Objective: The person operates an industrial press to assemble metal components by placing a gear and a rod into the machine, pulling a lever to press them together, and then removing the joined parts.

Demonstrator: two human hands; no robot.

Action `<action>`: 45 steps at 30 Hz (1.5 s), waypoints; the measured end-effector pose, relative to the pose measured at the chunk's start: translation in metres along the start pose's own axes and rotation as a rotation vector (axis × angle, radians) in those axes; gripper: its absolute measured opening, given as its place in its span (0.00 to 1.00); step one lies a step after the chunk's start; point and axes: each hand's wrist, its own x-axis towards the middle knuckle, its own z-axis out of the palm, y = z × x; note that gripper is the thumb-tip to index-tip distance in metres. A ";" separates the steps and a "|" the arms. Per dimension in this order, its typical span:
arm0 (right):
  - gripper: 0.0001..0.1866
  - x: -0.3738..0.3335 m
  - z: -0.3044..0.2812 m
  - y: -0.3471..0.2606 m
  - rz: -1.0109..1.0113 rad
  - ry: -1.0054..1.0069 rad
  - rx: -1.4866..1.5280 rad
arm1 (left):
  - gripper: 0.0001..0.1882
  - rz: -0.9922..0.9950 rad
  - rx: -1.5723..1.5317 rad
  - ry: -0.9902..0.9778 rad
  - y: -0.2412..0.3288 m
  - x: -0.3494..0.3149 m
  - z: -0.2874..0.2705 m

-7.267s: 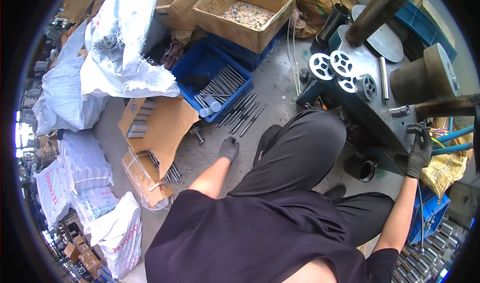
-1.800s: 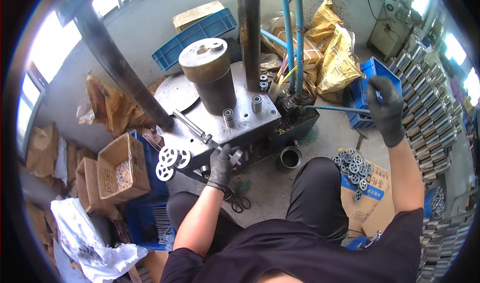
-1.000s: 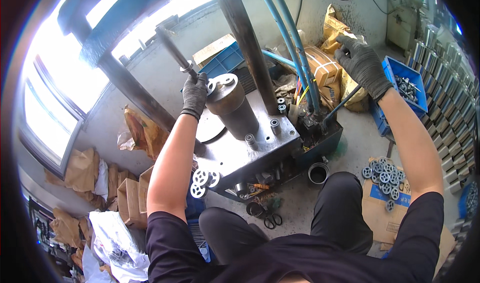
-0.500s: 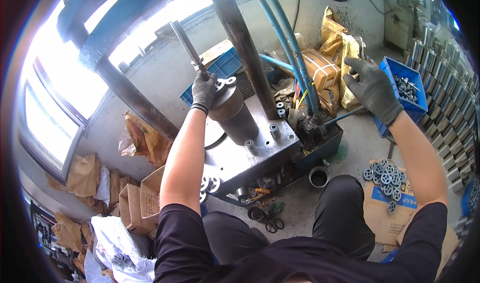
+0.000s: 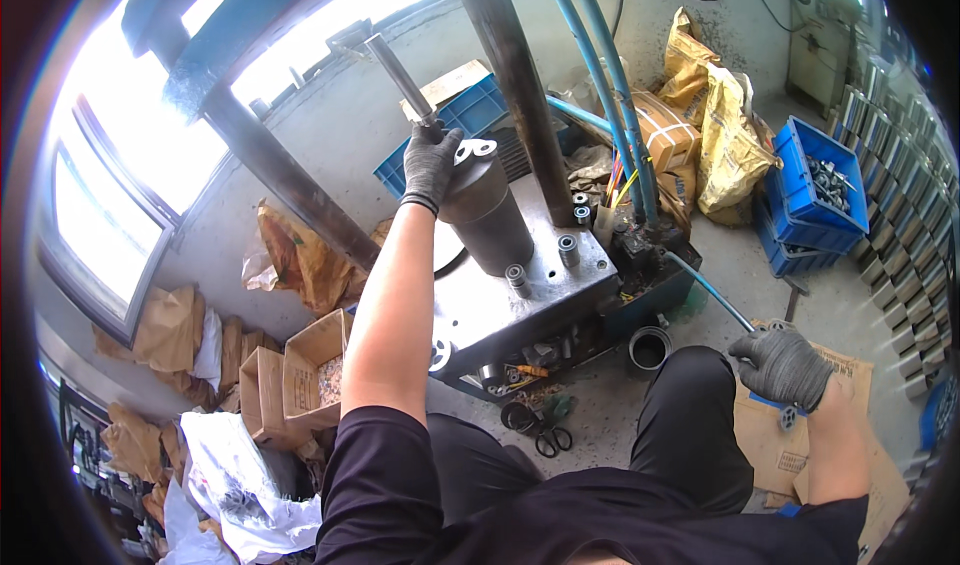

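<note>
The person sits before a steel press block point(image 5: 520, 295) with the left arm stretched far out and the right arm low at the right.

The left hand point(image 5: 432, 163), in a dark grey glove, is at the top of a dark cylinder point(image 5: 490, 210) that stands upright on the block. Its fingers point(image 5: 440, 145) are curled around the lower end of a metal rod point(image 5: 400, 75), which slants up and to the left from the hand. A flat white disc with holes point(image 5: 478, 149) lies on the cylinder's top, just right of the hand and touching it.

The right hand point(image 5: 785, 365), also gloved, is near the right edge, over a sheet of cardboard point(image 5: 770, 445) on the floor. Its fingers are closed on the near end of a thin blue-grey lever point(image 5: 705, 290) that runs up and left to the machine's base. A small white toothed part point(image 5: 789, 420) lies just below this hand.

On the block, right of the cylinder, stand several short bushings point(image 5: 568, 250). A dark column point(image 5: 510, 85) rises behind them, with blue hoses point(image 5: 610, 85) to its right. A short metal ring point(image 5: 650, 347) sits on the floor by the person's right knee. Farther right is a blue crate point(image 5: 815, 190) with metal parts, and yellow sacks point(image 5: 715, 125) lie left of it. At the left, open cartons point(image 5: 310, 365) and white bags point(image 5: 240, 475) are on the floor.
</note>
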 end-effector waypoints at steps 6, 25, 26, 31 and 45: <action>0.11 -0.002 0.005 -0.009 0.114 0.050 -0.019 | 0.13 -0.054 -0.069 -0.030 -0.004 0.002 0.000; 0.09 -0.002 0.005 -0.014 0.134 0.186 0.068 | 0.17 -0.065 -0.004 -0.017 0.004 -0.004 -0.002; 0.09 -0.002 0.004 -0.016 0.138 0.185 0.066 | 0.17 -0.065 -0.002 -0.014 0.003 -0.003 -0.003; 0.09 -0.004 0.006 -0.016 0.167 0.198 0.106 | 0.20 -0.069 0.034 0.022 0.009 -0.007 -0.002; 0.09 -0.002 0.006 -0.019 0.200 0.224 0.144 | 0.22 -0.076 -0.087 -0.012 -0.002 0.003 -0.005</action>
